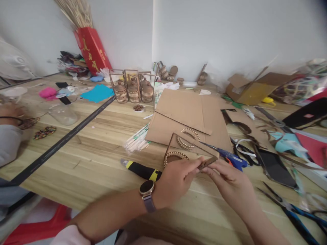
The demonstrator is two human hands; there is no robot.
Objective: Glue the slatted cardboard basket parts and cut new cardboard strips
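Note:
Both of my hands are closed around one end of a thin brown angular frame point(195, 144), low over the near side of the table. My left hand point(176, 178), with a watch at the wrist, pinches it between thumb and fingers. From the other side, my right hand point(227, 175) grips the same end. Just beyond my left hand is a round woven ring point(176, 156), partly hidden; whether it is joined to the frame I cannot tell. Two more rings point(191, 133) lie on the cardboard point(184, 109). A blue glue gun point(236, 161) rests beyond my right hand.
A black-and-yellow utility knife point(140, 170) lies left of my hands. To the right are a phone point(277, 166) and blue-handled pliers point(293, 211). Small lidded baskets with frames point(134, 90) stand behind bundled sticks point(138, 139). Another person's arm point(10, 136) rests at far left.

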